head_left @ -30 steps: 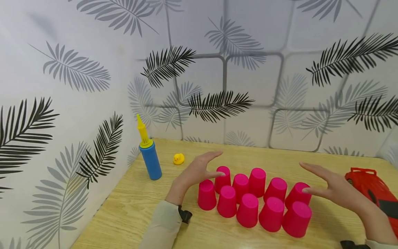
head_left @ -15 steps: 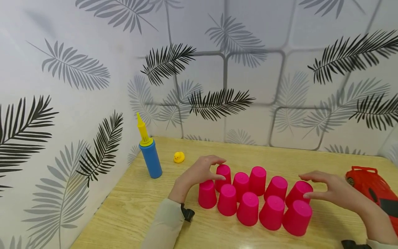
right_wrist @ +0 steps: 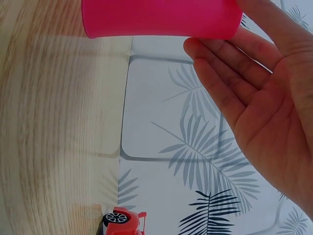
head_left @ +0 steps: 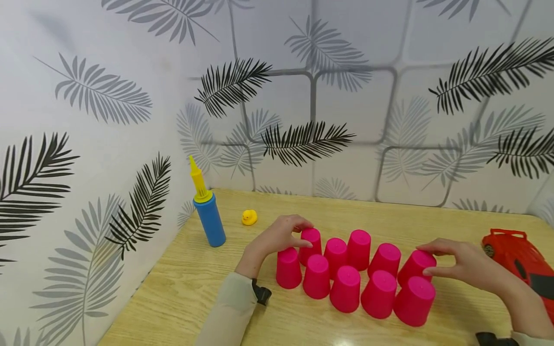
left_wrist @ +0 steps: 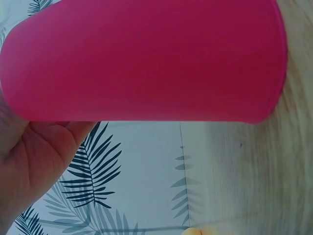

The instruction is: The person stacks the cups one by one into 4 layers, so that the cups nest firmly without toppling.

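Note:
Several pink cups [head_left: 347,290] stand upside down on the table in two close rows. My left hand [head_left: 277,235] pinches the back-left cup [head_left: 313,250] near its top, thumb on the near side, fingers on the far side. At the right end, my right hand [head_left: 469,264] holds the back-right cup [head_left: 413,269] between thumb and fingers. In the left wrist view a pink cup [left_wrist: 146,58] fills the upper part and hides most of the fingers. Fingertips touch the base end of a pink cup [right_wrist: 159,17] in the right wrist view.
A blue and yellow hand pump [head_left: 209,221] stands at the left, with a yellow rubber duck [head_left: 249,217] beside it. A red toy car [head_left: 519,262] lies at the right, close to my right forearm. Leaf-patterned walls border the wooden table [head_left: 186,288].
Both hands have come in to the back row's end cups, and the thumbs and fingers have closed around their tops. The cups stand where they were.

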